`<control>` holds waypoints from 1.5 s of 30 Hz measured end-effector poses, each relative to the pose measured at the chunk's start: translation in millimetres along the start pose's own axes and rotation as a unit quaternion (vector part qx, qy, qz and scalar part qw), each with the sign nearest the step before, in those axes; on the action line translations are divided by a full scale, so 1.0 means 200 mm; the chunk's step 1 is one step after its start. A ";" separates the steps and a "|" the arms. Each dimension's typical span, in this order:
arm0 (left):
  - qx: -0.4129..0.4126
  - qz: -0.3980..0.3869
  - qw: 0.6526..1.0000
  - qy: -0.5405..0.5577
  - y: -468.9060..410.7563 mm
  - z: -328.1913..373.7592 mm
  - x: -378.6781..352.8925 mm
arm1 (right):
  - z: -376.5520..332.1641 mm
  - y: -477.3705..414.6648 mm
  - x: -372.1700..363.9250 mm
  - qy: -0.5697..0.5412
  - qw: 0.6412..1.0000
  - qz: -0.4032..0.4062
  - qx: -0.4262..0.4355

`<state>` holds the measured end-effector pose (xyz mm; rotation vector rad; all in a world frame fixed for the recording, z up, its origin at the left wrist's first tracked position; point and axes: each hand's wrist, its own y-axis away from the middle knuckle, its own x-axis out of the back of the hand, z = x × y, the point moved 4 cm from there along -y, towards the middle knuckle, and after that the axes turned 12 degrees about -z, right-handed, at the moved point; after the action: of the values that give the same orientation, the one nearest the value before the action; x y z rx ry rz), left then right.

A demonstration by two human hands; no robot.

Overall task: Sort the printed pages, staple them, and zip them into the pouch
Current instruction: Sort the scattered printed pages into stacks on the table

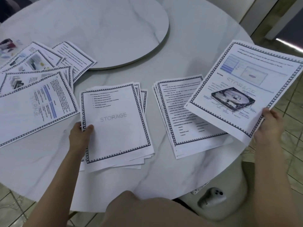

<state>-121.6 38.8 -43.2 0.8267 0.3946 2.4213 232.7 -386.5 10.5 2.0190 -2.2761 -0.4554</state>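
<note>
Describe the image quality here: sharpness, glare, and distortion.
Head view: wide-angle bending curves the table rim; the middle stack reads fairly sharp, the scattered pages at left smear into blur; light is soft and even, with one bright streak of glare at the far right edge.

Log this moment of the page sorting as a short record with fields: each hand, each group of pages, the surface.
left hand: grips the left edge of the middle stack, thumb on its top sheet
right hand: holds the hard drive page lifted above the right stack
middle stack: loosely squared, top sheet reads STORAGE
right stack: text page on top, partly covered by the held page
loose pages: fanned and overlapping, far left
surface: round marble table with a raised turntable
</note>
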 end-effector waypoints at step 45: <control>-0.054 0.006 0.998 -0.036 0.08 0.00 -0.01 | 0.32 0.08 -0.37 0.624 0.767 -0.147 -0.013</control>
<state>-126.3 24.8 -37.4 0.8681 0.2300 2.3937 211.4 -301.4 -35.9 1.7217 -1.0988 0.6883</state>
